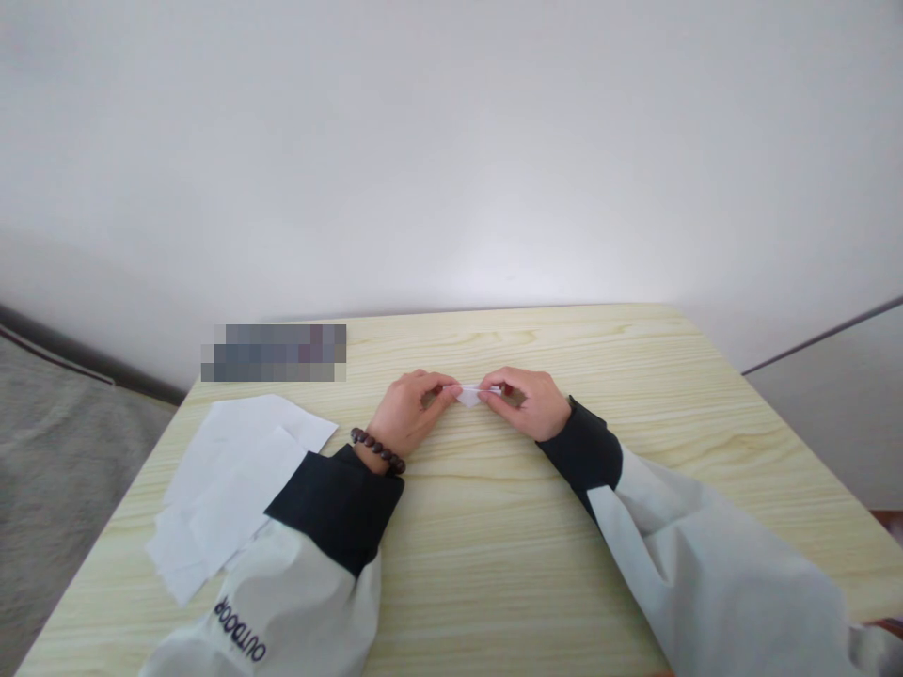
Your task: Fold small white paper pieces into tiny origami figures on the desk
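A small folded piece of white paper (468, 396) is held up between my two hands over the middle of the table. Its lower part narrows to a point, and a straight folded edge runs along the top. My left hand (411, 406) pinches the left end between thumb and fingers. At the right end, the thumb and fingers of my right hand (520, 400) grip the layered paper. Fingers cover both ends of the fold.
Several loose white sheets (240, 480) overlap on the table's left side, partly under my left sleeve. Behind them lies a blurred-out dark object (275, 354). The pale wood-grain table (494, 555) meets a white wall (451, 150) at the back. Grey fabric (63, 489) is at far left.
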Motion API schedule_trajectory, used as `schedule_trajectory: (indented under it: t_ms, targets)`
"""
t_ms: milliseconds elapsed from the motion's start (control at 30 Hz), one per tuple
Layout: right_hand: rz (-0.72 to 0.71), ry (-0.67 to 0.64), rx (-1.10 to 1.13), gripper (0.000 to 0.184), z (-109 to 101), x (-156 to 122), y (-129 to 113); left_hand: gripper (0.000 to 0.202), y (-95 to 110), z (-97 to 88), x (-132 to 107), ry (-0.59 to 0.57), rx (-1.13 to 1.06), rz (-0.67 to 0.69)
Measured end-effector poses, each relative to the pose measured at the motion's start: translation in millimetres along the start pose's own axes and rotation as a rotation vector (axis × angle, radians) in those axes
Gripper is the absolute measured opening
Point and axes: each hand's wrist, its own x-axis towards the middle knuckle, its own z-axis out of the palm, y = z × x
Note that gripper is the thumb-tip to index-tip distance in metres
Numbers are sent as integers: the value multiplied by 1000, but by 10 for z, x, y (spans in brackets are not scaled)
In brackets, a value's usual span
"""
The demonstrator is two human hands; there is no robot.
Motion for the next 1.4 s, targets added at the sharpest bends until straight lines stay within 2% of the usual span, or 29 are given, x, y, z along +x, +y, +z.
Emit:
schedule_trajectory:
  t_ms: [267,733,1133,1400]
  targets:
    - [49,16,38,12,12,-7,17,23,9,-13,5,6,-28,11]
    - [82,8,41,15,-10,13,25,23,34,10,-24,32,92,133]
    - [-90,26,-19,14,34,13,-30,16,109,-23,-20,84,-41,230]
    - [-161,56,-75,9,42,14,-68,13,110,8,-8,118,-5,290]
